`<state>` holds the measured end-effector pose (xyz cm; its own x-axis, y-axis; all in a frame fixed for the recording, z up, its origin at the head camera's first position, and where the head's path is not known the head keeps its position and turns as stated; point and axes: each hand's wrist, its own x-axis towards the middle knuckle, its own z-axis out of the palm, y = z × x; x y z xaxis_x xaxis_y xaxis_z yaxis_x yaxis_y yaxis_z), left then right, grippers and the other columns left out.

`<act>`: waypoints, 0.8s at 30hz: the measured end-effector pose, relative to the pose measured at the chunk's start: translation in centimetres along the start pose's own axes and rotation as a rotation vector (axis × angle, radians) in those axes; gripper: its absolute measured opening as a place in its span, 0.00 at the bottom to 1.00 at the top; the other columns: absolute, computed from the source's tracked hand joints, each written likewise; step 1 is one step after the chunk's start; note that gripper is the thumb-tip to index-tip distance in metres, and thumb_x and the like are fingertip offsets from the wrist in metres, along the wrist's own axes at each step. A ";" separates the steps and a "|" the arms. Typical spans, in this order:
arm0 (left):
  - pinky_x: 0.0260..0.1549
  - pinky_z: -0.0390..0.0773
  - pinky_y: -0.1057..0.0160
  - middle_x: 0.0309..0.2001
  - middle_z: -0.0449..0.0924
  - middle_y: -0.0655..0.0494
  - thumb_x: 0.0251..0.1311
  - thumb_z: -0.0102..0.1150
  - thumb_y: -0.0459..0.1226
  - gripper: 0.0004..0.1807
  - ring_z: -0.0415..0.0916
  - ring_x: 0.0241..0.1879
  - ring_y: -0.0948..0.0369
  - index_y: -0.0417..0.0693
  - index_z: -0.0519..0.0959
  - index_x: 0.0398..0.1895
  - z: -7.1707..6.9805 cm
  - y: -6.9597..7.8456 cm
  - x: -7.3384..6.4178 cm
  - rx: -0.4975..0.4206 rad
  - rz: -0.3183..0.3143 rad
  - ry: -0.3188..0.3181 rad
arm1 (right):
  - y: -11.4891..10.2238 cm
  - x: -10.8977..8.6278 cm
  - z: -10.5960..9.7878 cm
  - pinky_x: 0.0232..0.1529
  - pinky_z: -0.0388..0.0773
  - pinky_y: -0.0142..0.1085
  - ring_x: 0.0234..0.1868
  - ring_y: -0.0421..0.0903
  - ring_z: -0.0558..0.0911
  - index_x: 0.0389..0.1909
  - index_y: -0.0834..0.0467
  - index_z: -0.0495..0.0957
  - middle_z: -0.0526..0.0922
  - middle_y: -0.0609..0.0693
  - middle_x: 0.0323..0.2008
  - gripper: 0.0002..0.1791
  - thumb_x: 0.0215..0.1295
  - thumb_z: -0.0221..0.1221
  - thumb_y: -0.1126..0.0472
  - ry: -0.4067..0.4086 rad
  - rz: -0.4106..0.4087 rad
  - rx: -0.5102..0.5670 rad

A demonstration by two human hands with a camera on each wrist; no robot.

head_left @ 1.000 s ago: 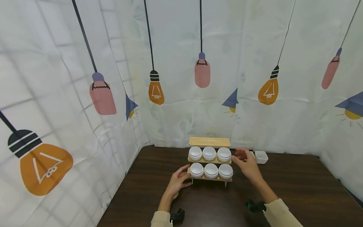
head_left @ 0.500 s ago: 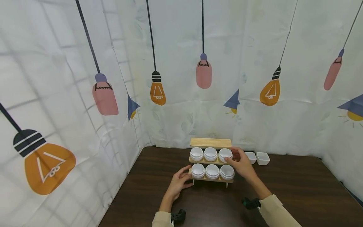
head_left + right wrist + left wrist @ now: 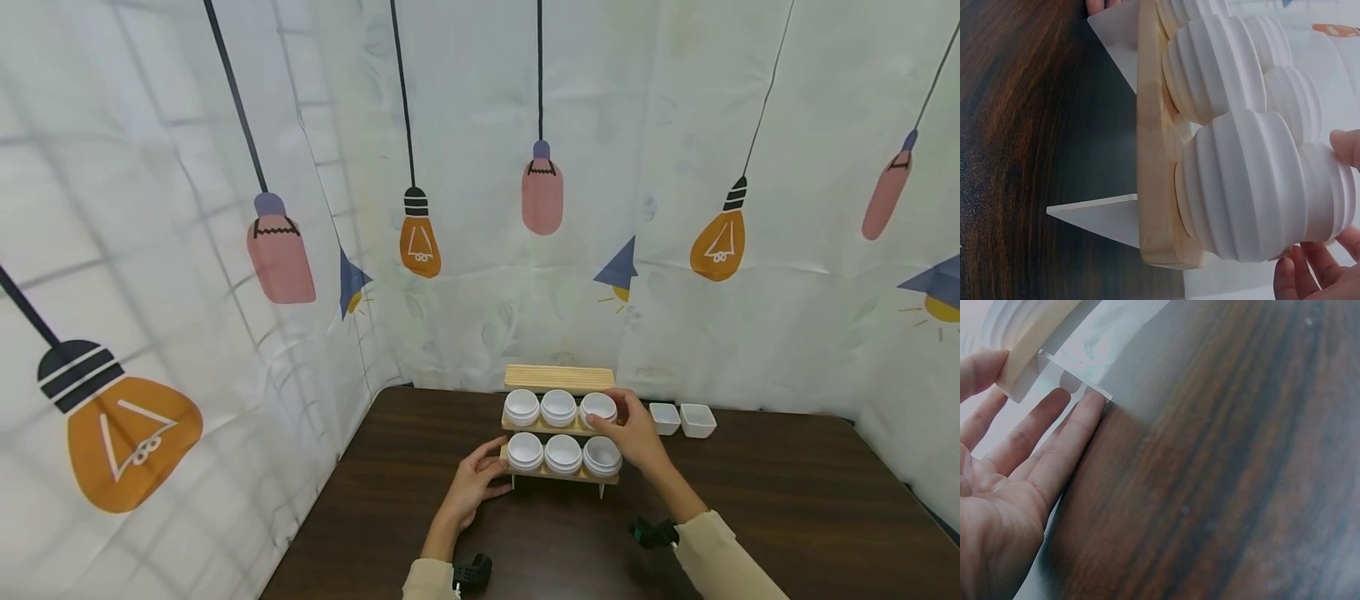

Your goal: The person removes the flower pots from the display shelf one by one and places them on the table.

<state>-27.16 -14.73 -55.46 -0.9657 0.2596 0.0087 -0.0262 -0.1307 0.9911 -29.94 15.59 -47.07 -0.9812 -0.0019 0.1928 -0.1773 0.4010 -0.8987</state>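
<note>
A tiered wooden rack with clear legs carries two rows of white ribbed round pots. Its lower board (image 3: 1150,156) fills the middle of the right wrist view. My left hand (image 3: 467,485) holds the rack's left end, thumb against the wood and fingertips (image 3: 1094,403) at the clear leg. At the right end of the upper row, my right hand (image 3: 636,432) pinches a white pot (image 3: 598,407), thumb in front and fingers behind. That pot (image 3: 1329,194) is still in its place in the row. The front right pot (image 3: 1244,187) partly hides it in the right wrist view.
Two small square white dishes (image 3: 697,420) stand right of the rack near the table's back edge. A bare wooden top board (image 3: 559,378) sits behind the pots. The dark wood table (image 3: 787,500) meets a white curtain (image 3: 465,325) printed with lamps.
My right hand has moved left from beside the rack onto the upper right pot, uncovering the nearer square dish. The left hand stays at the rack's left end. The head view has shifted slightly.
</note>
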 end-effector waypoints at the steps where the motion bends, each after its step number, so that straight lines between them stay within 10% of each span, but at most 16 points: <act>1: 0.52 0.86 0.47 0.55 0.83 0.46 0.73 0.58 0.37 0.29 0.81 0.55 0.57 0.45 0.67 0.75 0.0 0.0 0.0 0.000 0.001 -0.001 | 0.0 0.0 0.0 0.49 0.74 0.27 0.56 0.53 0.76 0.68 0.63 0.68 0.77 0.62 0.59 0.36 0.65 0.70 0.54 0.002 0.006 -0.004; 24: 0.53 0.86 0.47 0.57 0.83 0.45 0.73 0.58 0.39 0.30 0.81 0.56 0.56 0.47 0.67 0.76 0.0 -0.1 0.2 0.015 -0.005 0.000 | 0.9 -0.1 0.2 0.52 0.75 0.29 0.59 0.51 0.75 0.70 0.60 0.68 0.77 0.60 0.61 0.38 0.64 0.71 0.51 0.032 0.014 -0.040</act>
<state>-27.31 -14.68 -55.56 -0.9656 0.2600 0.0040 -0.0269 -0.1153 0.9930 -30.03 15.72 -47.96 -0.9807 0.0330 0.1929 -0.1594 0.4373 -0.8851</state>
